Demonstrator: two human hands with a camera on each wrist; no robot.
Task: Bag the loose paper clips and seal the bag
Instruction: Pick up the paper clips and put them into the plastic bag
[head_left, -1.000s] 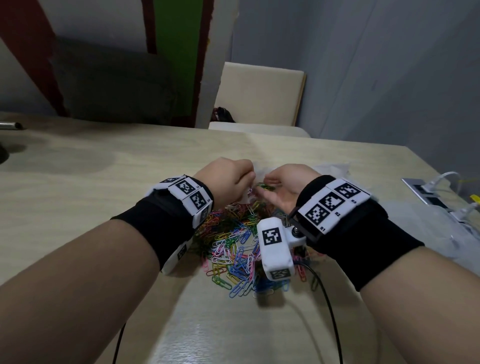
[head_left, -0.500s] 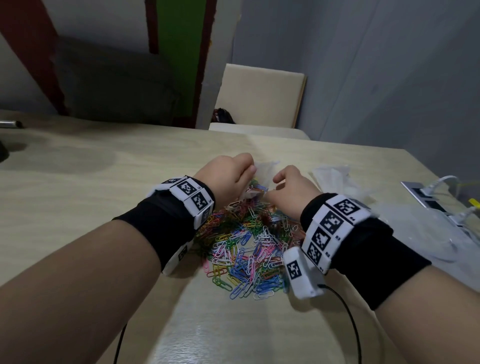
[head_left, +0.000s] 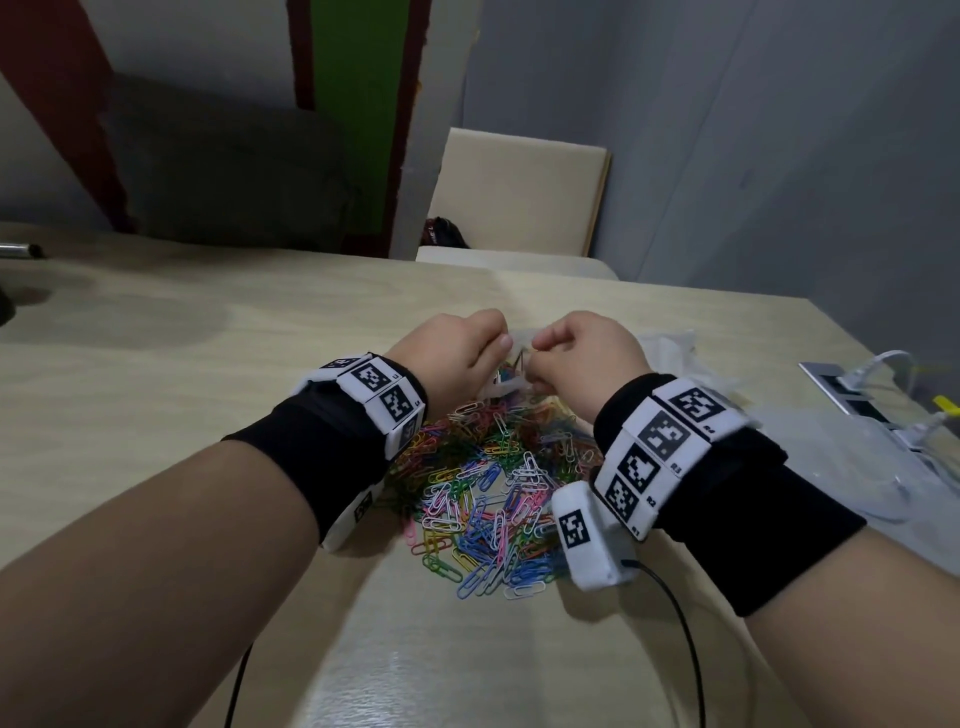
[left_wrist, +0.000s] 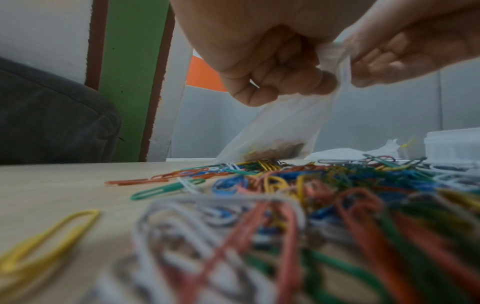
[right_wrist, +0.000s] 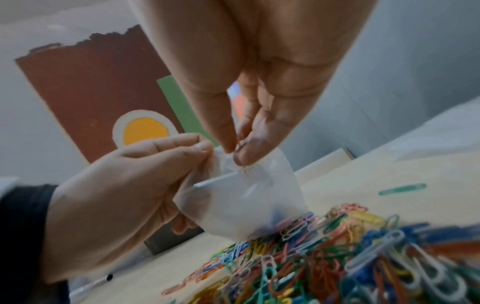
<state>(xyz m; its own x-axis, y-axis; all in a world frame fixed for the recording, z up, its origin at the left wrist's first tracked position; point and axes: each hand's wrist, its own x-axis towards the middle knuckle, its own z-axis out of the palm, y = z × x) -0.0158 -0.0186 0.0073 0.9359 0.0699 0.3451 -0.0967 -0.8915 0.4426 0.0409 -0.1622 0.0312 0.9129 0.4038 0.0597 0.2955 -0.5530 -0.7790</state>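
Observation:
A heap of coloured paper clips (head_left: 493, 478) lies on the pale wooden table (head_left: 208, 374), and both hands hover over its far edge. My left hand (head_left: 462, 353) grips one side of the mouth of a small clear bag (right_wrist: 246, 201), fingers curled round the plastic. The bag (left_wrist: 280, 127) hangs down to the heap with a few clips in its bottom. My right hand (right_wrist: 239, 148) pinches a thin paper clip between thumb and forefinger right at the bag's mouth. From the head view the bag (head_left: 506, 387) is mostly hidden between the hands.
More clear plastic bags (head_left: 670, 348) lie to the right of the hands. A table socket with white cables (head_left: 852, 384) sits at the right edge. A white container (left_wrist: 451, 144) stands beyond the heap. A beige chair (head_left: 519, 197) is behind the table.
My right hand dropped to the heap half a second ago and has come back up to the bag's mouth. The left hand has kept hold of the bag, almost still.

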